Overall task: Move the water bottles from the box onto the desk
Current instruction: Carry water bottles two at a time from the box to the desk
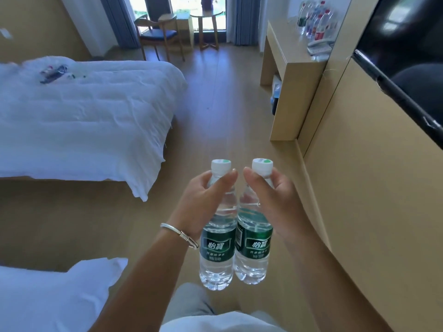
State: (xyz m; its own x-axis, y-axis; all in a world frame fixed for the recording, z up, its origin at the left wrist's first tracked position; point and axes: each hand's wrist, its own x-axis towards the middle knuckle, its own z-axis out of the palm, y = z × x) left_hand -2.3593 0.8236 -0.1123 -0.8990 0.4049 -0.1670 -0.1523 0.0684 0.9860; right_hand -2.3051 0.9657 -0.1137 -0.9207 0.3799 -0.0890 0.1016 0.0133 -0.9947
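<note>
Your left hand (201, 202) and right hand (275, 200) each grip 1 upright water bottle by its neck, caps up: the left bottle (217, 245) and right bottle (254, 240) touch above the floor, green labels facing you, full of clear water; more bottles (314, 20) stand on the far desk (285, 56)

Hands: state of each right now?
Left hand: grips the left water bottle near its neck.
Right hand: grips the right water bottle near its neck.
</note>
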